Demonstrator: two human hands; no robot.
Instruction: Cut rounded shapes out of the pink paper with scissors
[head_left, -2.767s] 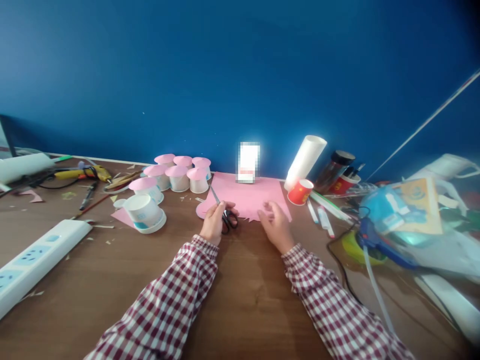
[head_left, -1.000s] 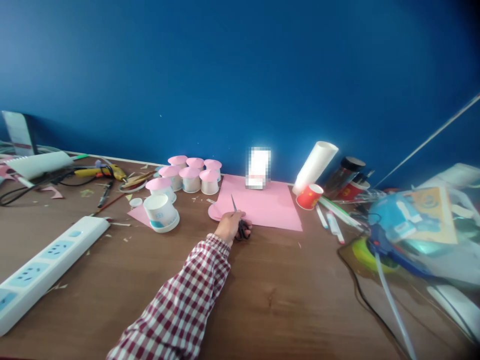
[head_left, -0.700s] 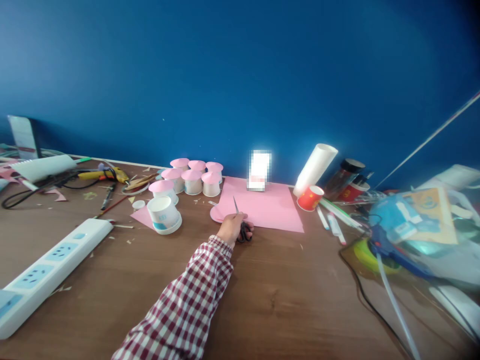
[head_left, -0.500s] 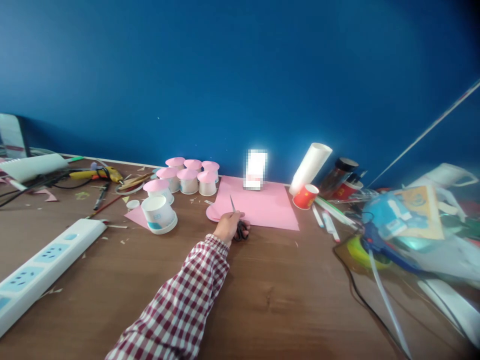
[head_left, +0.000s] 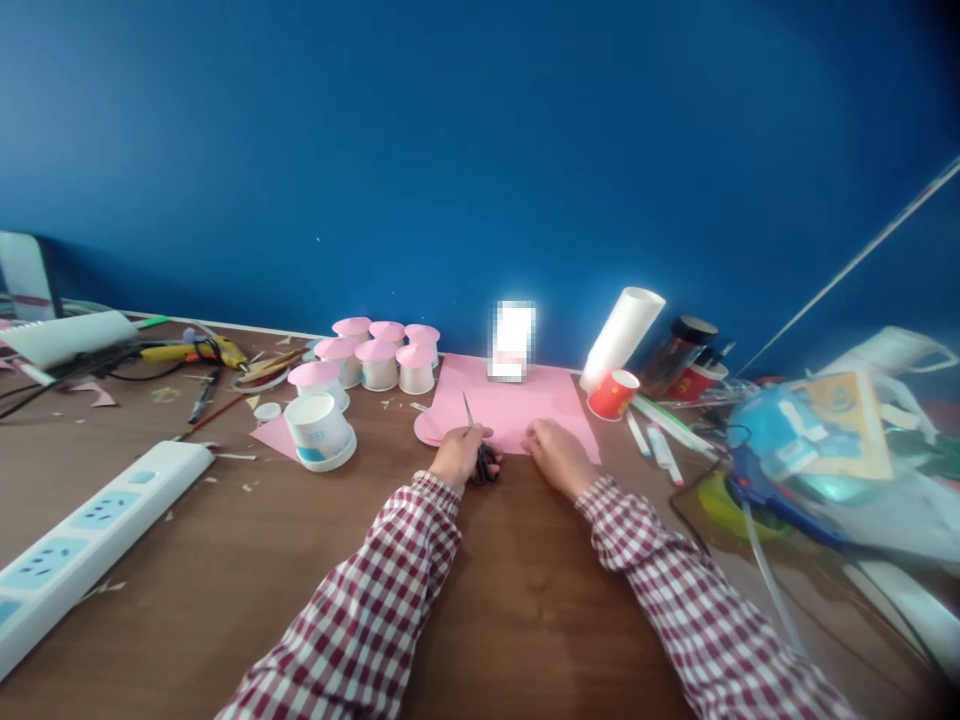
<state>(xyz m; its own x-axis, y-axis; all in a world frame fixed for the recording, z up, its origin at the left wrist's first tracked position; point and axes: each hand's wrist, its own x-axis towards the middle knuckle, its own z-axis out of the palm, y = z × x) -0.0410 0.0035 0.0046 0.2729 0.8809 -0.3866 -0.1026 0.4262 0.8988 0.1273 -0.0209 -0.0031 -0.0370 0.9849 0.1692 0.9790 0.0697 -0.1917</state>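
Observation:
My left hand [head_left: 456, 456] is closed around a pair of dark-handled scissors [head_left: 487, 465], whose blades point away from me over the pink paper sheet [head_left: 517, 400]. By the sheet's front edge, my right hand [head_left: 556, 456] has its fingers curled downward; whether they pinch the paper is hidden. A rounded pink paper piece [head_left: 426, 428] lies at the sheet's left corner. Farther left stand several paper cups with pink cone tops [head_left: 376, 362]. Closer to me is a white paper cup [head_left: 311, 425] in a white rim.
A white power strip [head_left: 97, 550] lies on the left, with a yellow glue gun [head_left: 217, 350] behind. To the right stand a white paper roll [head_left: 622, 335], a red cup [head_left: 613, 394], markers [head_left: 663, 452] and a blue glue gun [head_left: 780, 505] by bagged items.
My right hand has come into view from the right and reached the sheet's front edge. My left hand keeps the scissors in nearly the same place.

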